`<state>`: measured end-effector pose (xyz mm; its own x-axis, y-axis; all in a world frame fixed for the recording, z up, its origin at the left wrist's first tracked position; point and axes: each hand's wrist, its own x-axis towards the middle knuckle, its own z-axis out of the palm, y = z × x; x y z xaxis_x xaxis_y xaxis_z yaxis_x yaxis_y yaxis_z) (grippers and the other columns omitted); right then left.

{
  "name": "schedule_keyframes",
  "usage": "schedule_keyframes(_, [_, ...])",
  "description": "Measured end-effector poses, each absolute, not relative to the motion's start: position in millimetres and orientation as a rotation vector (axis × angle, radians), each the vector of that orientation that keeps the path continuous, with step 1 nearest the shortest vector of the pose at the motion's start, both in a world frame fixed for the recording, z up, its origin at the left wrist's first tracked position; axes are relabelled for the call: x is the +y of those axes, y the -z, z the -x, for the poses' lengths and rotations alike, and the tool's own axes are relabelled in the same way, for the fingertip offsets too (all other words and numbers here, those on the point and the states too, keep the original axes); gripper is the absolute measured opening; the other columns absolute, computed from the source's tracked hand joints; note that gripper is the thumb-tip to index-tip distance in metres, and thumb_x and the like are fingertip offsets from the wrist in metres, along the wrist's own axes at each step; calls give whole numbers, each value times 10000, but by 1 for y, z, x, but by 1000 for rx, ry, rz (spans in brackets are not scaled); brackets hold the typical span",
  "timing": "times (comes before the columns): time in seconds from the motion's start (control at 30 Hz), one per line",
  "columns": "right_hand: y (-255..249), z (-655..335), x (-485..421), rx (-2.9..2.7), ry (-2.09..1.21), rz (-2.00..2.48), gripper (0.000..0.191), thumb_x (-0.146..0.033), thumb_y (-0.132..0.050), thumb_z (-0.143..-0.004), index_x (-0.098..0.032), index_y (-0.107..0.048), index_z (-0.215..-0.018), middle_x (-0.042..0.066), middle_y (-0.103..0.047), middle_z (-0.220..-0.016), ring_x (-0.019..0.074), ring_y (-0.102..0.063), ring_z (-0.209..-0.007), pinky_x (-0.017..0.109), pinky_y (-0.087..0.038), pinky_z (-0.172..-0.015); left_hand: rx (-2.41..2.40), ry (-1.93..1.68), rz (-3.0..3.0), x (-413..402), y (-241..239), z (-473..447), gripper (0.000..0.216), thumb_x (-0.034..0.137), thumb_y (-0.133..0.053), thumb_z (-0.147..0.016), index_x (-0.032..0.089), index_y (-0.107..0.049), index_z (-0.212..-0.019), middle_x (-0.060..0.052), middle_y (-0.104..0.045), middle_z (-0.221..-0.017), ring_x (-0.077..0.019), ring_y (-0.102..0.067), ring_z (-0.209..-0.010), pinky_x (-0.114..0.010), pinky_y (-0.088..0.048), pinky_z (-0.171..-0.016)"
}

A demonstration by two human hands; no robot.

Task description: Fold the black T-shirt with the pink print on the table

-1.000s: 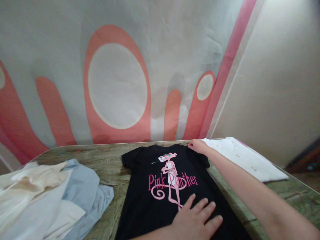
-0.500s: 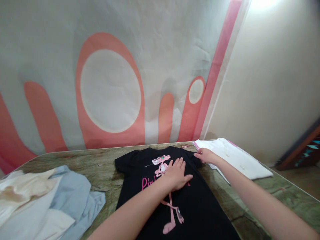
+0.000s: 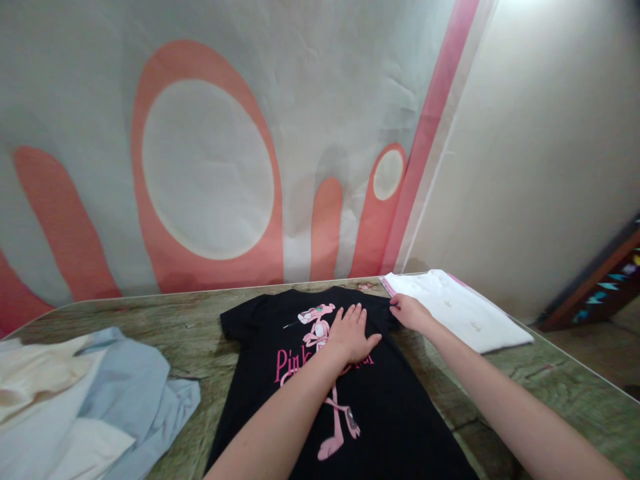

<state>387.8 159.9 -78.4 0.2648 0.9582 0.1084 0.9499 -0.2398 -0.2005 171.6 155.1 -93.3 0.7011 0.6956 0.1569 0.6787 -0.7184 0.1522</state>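
Note:
A black T-shirt (image 3: 280, 413) with a pink cartoon print lies face up on the wood-grain table (image 3: 200, 320). My left hand (image 3: 350, 333) lies flat on its chest, fingers stretched out toward the collar. At the shirt's right sleeve, my right hand (image 3: 411, 312) has its fingers curled onto the sleeve's edge, pinching the fabric.
A folded white garment (image 3: 460, 310) lies at the back right, just beyond my right hand. A heap of light blue and cream clothes (image 3: 80, 407) covers the table's left side. A wall painted with pink shapes (image 3: 210, 167) stands right behind the table.
My left hand slid from the shirt's lower part up to its chest and stays there. My right hand shifted from the shoulder to the right sleeve.

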Motion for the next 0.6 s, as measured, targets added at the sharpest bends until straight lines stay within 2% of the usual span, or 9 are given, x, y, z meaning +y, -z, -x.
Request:
schedule_keyframes(0.13, [67,-391,181,-1743,12,2370,300,-357,-423,-851,-196,-633,-993,106,-667,-935,221,-608,-876,276,-403,-683,1148,-313,-2820,155,94,-171,754,628,-131,-839,121,-272,-1378,-94,-201,-1456,-240,-149,-1339,-438,-114,-1077])
schedule_keyframes(0.33, [68,-386,206,-1836,-12,2387,291,-323,-549,-779,-196,-619,-1031,101,-658,-1003,218,-598,-929,271,-406,-721,1157,-353,-2824,154,96,-169,752,624,-122,-839,122,-278,-1376,-93,-211,-1453,-232,-151,-1339,-432,-114,-1079])
schedule_keyframes(0.5, [71,-384,208,-1913,-18,2396,154,-277,-533,-795,-185,-650,-834,81,-671,-886,199,-616,-861,254,-410,-693,1147,-336,-2806,154,95,-169,753,629,-120,-834,133,-278,-1377,-88,-207,-1455,-229,-141,-1341,-434,-111,-1079])
schedule_keyframes(0.6, [70,-385,205,-1896,69,2413,193,-243,-471,-833,-163,-630,-907,130,-633,-998,228,-605,-903,294,-417,-717,1147,-335,-2794,155,95,-170,758,633,-123,-832,131,-274,-1379,-87,-203,-1456,-235,-137,-1342,-432,-104,-1079])
